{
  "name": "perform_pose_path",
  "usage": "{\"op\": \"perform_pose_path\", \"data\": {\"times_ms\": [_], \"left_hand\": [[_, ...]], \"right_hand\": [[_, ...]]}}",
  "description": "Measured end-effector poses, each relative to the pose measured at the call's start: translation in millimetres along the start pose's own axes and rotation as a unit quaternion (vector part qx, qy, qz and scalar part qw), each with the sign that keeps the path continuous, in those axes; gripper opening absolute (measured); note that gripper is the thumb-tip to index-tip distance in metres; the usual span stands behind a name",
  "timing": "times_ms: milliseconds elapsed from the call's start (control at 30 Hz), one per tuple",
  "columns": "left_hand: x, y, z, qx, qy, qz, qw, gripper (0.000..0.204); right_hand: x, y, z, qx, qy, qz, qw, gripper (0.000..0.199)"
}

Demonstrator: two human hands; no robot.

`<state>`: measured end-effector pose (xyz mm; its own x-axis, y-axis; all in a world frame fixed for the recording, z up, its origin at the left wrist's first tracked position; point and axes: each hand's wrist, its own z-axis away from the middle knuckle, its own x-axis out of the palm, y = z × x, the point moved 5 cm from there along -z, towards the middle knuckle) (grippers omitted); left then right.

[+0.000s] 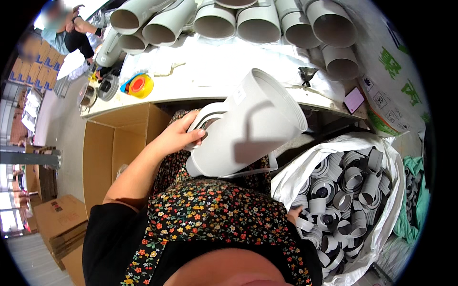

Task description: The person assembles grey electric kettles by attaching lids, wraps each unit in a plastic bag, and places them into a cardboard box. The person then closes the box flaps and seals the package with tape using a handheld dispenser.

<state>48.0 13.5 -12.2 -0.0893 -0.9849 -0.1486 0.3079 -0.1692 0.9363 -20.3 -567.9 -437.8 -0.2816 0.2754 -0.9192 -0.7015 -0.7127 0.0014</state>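
My left hand (185, 132) is closed round the looped handle of a large light-grey plastic canister (229, 138). The canister lies tilted across my front, its wide round open end up and to the right, its narrower end toward my apron. A hard shadow falls on its side. Down at the right, my right hand (294, 214) reaches to the near edge of a white woven sack (393, 186) full of small grey plastic rings and collars (353, 177). Its fingers are mostly hidden among those parts, so their grip does not show.
Several similar grey canisters (257, 24) line the back of the white worktable (210, 71). A yellow-and-red tape roll (139, 86) and a phone (354, 100) lie on it. An open cardboard box (98, 157) stands at left, a green sack (414, 205) far right. Another person (71, 33) sits far left.
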Motion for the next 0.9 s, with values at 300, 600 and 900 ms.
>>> {"op": "perform_pose_path", "data": {"times_ms": [300,600,900], "left_hand": [[-7,-5,-4,-0.001,0.009,0.001,1.000,0.042],[-3,6,-5,0.060,-0.006,-0.100,0.993,0.043],[29,-6,-14,0.038,0.028,-0.086,0.995,0.047]], "right_hand": [[-94,17,-87,0.156,-0.176,-0.751,0.617,0.025],[-301,-74,-21,-0.307,0.320,-0.095,0.891,0.032],[-352,-100,-58,-0.185,0.243,-0.002,0.952,0.028]]}}
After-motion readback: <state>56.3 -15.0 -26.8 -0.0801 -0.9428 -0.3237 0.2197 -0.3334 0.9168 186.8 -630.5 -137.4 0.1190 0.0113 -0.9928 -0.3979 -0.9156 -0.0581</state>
